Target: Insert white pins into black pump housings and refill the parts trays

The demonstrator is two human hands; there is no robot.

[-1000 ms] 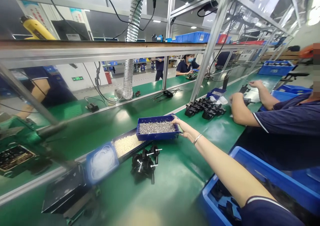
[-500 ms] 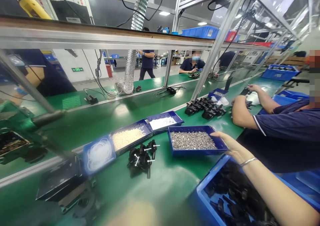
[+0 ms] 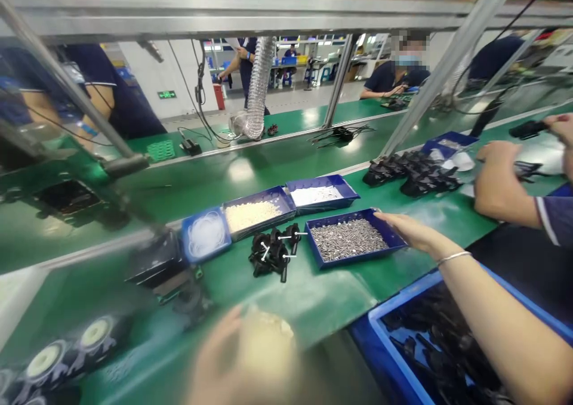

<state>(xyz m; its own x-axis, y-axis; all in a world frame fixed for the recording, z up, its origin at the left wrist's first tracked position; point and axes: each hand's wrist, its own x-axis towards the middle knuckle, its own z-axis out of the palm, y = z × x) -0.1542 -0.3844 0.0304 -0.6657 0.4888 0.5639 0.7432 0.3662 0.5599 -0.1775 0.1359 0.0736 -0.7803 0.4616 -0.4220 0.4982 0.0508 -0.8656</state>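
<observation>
Head view: the right hand clasps the blue tray of metal pieces, apparently resting on the green bench. Nearby black parts already carry white pins; more pieces lie heaped in the blue bin, seemingly unworked. Blur hides whether the left hand grips anything.

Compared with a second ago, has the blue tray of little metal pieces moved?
Yes, the blue tray of metal pieces moved right and nearer the camera, away from the tray of yellowish pieces.
</observation>
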